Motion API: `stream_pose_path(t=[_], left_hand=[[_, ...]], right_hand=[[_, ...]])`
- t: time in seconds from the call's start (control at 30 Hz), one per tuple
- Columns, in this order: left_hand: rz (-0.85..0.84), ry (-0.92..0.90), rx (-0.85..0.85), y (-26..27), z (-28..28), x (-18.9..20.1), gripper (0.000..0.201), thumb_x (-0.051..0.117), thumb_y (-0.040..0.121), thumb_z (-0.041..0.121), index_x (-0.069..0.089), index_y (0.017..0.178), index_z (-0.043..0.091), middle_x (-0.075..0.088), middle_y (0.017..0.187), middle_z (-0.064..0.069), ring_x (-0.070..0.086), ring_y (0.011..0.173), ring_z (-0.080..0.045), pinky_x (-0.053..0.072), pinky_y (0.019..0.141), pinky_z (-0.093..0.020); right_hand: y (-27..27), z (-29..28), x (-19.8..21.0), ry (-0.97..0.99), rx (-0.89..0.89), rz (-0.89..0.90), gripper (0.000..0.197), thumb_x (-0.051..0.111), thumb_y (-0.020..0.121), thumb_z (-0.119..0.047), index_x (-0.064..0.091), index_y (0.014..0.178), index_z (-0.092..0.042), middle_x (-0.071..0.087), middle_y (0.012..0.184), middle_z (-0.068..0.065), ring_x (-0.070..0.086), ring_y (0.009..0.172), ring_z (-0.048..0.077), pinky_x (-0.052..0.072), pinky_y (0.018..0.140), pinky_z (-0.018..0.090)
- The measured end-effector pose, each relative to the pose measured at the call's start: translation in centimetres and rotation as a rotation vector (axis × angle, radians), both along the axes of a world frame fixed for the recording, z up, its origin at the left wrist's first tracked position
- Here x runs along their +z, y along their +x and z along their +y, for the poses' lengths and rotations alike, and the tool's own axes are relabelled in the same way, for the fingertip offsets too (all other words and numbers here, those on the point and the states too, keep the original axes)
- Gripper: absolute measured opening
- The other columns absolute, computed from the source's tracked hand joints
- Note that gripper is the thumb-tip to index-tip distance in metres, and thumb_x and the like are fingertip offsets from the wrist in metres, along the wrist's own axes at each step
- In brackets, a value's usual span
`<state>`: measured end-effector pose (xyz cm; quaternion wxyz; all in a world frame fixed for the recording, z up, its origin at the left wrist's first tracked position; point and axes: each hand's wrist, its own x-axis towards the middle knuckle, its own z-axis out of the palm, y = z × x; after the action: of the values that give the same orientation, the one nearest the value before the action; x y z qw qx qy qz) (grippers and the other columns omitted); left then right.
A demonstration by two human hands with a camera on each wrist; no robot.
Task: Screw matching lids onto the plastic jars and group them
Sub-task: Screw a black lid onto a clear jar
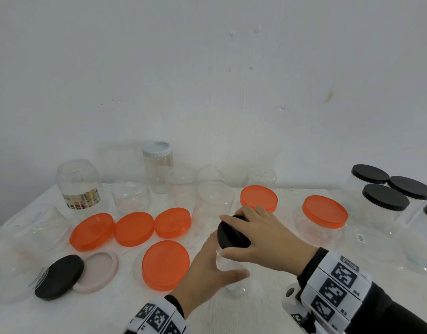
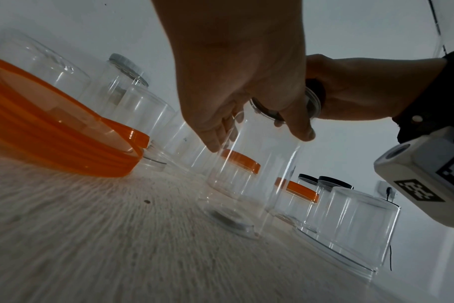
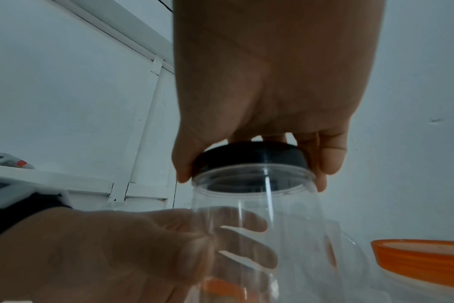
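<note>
At the far left of the head view a loose black lid [image 1: 60, 277] leans on a pink lid [image 1: 99, 271] on the table [image 1: 111, 309], and to the right of them five orange lids [image 1: 165, 265] lie loose, probably kept in front of the open jars [image 1: 130, 198] at the back so that each can be matched quickly. In the lower middle of the frame the left hand [image 1: 203, 268] wraps the clear jar [image 2: 257, 174] at its side wall; in the left wrist view the fingers [image 2: 213, 135] and the thumb curl around the wall, about half closed, and the jar stands upright on the table. I think this grip is there to stop the jar from turning. Just above it, the right hand [image 1: 263, 237] covers the black cap [image 3: 252, 155] from the top. In the right wrist view the cap sits on the jar mouth, and the thumb on the left and the fingertips [image 3: 329, 162] on the right press on its rim, spread only as wide as the cap. This looks like a twisting hold; whether the thread is fully tight I cannot tell. At the right side stand two jars with orange lids, and at the far right edge the jars with black lids [image 1: 386, 201] stand close together, so the finished jar probably belongs to that group.
</note>
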<state>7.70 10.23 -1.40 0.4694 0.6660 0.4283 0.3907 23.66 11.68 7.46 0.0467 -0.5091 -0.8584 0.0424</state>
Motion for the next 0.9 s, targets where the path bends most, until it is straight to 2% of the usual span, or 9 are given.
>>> stream_pose_path(t=[0.23, 0.5, 0.57, 0.63, 0.67, 0.7, 0.73, 0.8, 0.9], left_hand=[[-0.017, 0.007, -0.012, 0.0, -0.3, 0.2, 0.084, 0.082, 0.073, 0.035, 0.032, 0.139, 0.048, 0.047, 0.137, 0.027, 0.041, 0.129, 0.005, 0.033, 0.11, -0.027], [0.012, 0.013, -0.044, -0.2, -0.2, 0.4, 0.081, 0.079, 0.077, 0.038, 0.03, 0.141, 0.046, 0.046, 0.137, 0.028, 0.04, 0.13, 0.005, 0.031, 0.107, -0.024], [0.106, 0.007, -0.059, -0.8, 0.1, 0.4, 0.078, 0.077, 0.075, 0.046, 0.031, 0.137, 0.054, 0.043, 0.137, 0.032, 0.037, 0.129, 0.009, 0.032, 0.102, -0.018], [0.264, 0.009, -0.036, -2.0, 0.4, 0.3, 0.069, 0.075, 0.072, 0.056, 0.033, 0.127, 0.061, 0.038, 0.135, 0.037, 0.035, 0.126, 0.013, 0.036, 0.092, -0.01], [0.369, 0.022, -0.016, -2.8, 0.6, 0.2, 0.064, 0.072, 0.073, 0.059, 0.035, 0.125, 0.059, 0.035, 0.134, 0.037, 0.035, 0.124, 0.013, 0.038, 0.087, -0.006], [0.477, 0.041, 0.009, -3.6, 0.8, -0.1, 0.063, 0.069, 0.076, 0.06, 0.035, 0.128, 0.055, 0.033, 0.137, 0.033, 0.035, 0.124, 0.011, 0.037, 0.088, -0.005], [0.578, 0.06, 0.043, -4.5, 1.0, -0.4, 0.063, 0.066, 0.079, 0.059, 0.035, 0.134, 0.048, 0.031, 0.141, 0.027, 0.033, 0.126, 0.007, 0.033, 0.093, -0.008], [0.758, 0.063, 0.097, -6.2, 1.6, -0.9, 0.064, 0.061, 0.084, 0.055, 0.035, 0.14, 0.038, 0.027, 0.147, 0.017, 0.028, 0.134, -0.003, 0.028, 0.108, -0.021], [1.066, 0.038, 0.109, -8.4, 2.1, -1.7, 0.067, 0.055, 0.085, 0.058, 0.03, 0.143, 0.035, 0.019, 0.154, 0.008, 0.013, 0.145, -0.019, 0.012, 0.12, -0.043]], right_hand=[[-0.3, -1.0, -1.6, 0.045, -0.063, 0.076, 0.069, 0.034, 0.088, -0.069, 0.021, 0.149, -0.041, 0.029, 0.14, -0.013, 0.029, 0.112, 0.017, 0.029, 0.1, 0.031], [-0.6, -1.7, -2.5, 0.003, -0.104, 0.278, 0.069, 0.04, 0.087, -0.065, 0.024, 0.149, -0.04, 0.025, 0.145, -0.017, 0.03, 0.118, 0.015, 0.033, 0.104, 0.031], [-0.4, -1.8, -2.6, 0.003, -0.114, 0.297, 0.069, 0.04, 0.087, -0.065, 0.022, 0.149, -0.039, 0.024, 0.145, -0.017, 0.03, 0.118, 0.014, 0.034, 0.103, 0.029], [-0.2, -2.0, -2.6, -0.002, -0.123, 0.316, 0.07, 0.038, 0.087, -0.066, 0.021, 0.149, -0.04, 0.022, 0.145, -0.018, 0.029, 0.12, 0.013, 0.034, 0.104, 0.029], [0.0, -2.2, -2.6, -0.008, -0.125, 0.329, 0.071, 0.038, 0.086, -0.067, 0.021, 0.149, -0.04, 0.021, 0.145, -0.018, 0.029, 0.12, 0.013, 0.033, 0.104, 0.03], [0.1, -2.3, -2.6, -0.014, -0.126, 0.343, 0.071, 0.037, 0.086, -0.068, 0.02, 0.149, -0.04, 0.02, 0.145, -0.019, 0.028, 0.121, 0.012, 0.033, 0.104, 0.029], [0.4, -2.5, -2.6, -0.02, -0.125, 0.356, 0.072, 0.037, 0.085, -0.069, 0.02, 0.149, -0.041, 0.019, 0.144, -0.021, 0.028, 0.121, 0.011, 0.033, 0.104, 0.029], [0.8, -2.8, -2.6, -0.035, -0.123, 0.382, 0.074, 0.037, 0.083, -0.07, 0.019, 0.149, -0.043, 0.017, 0.143, -0.024, 0.027, 0.119, 0.009, 0.033, 0.103, 0.026], [1.6, -3.1, -2.5, -0.083, -0.108, 0.419, 0.077, 0.038, 0.08, -0.073, 0.017, 0.148, -0.045, 0.012, 0.143, -0.028, 0.024, 0.12, 0.006, 0.031, 0.102, 0.022]])
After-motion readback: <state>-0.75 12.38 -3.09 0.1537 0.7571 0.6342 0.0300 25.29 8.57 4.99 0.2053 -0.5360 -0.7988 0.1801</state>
